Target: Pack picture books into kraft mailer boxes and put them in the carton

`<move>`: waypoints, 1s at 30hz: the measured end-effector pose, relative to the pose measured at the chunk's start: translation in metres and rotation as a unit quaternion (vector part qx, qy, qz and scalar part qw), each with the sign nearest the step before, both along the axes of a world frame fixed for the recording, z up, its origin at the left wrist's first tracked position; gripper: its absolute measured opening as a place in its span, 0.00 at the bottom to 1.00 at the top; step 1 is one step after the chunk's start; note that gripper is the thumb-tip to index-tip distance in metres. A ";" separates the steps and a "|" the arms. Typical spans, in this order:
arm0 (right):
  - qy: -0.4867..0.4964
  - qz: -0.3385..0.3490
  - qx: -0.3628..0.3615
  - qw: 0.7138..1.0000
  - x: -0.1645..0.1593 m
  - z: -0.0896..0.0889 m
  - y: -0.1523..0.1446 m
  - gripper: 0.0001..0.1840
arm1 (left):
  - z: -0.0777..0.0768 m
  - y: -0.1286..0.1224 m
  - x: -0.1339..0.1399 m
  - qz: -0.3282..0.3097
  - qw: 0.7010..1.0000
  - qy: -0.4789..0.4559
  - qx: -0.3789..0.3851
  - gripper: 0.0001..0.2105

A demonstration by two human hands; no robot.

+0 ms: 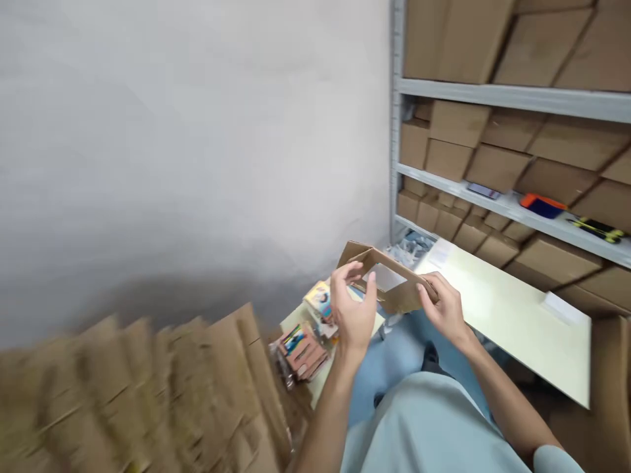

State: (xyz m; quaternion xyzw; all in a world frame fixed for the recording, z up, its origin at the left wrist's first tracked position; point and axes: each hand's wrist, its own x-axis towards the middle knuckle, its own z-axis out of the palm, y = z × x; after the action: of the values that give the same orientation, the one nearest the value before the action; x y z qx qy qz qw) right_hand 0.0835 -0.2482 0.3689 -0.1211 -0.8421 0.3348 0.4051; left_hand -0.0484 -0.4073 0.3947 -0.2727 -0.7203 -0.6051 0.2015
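A small brown cardboard box (pixel 401 295) is held up in front of me, tilted, with a pale rectangular patch on its near side; I cannot tell whether that is a label or an opening. My right hand (pixel 442 307) grips its right end, thumb on the near side and fingers curled behind. At the box's left end is my left hand (pixel 352 312), its thumb and fingers apart and curved by the flap. Whether its fingertips touch the cardboard is unclear. Below, pink packets (pixel 303 351) and a yellow-and-blue printed pack (pixel 319 299) lie on a pale surface.
Flattened cardboard (pixel 148 394) stands in a row at the lower left. A pale tabletop (pixel 513 309) runs along the right. Behind it, a metal rack (pixel 513 98) is stacked with cartons; a phone (pixel 483 191) lies on one shelf. A white wall (pixel 197 131) fills the left.
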 end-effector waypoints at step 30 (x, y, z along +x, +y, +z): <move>-0.087 -0.409 -0.410 0.811 0.252 -0.240 0.340 0.26 | -0.209 0.468 0.087 -0.537 0.767 0.214 -0.279 0.12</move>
State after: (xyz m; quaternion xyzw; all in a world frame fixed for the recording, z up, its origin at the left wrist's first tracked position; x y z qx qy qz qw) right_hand 0.3355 0.0915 0.1288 -0.6377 -0.5312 0.4406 0.3421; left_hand 0.0388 0.0605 0.1861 -0.7816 -0.5316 -0.3132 -0.0923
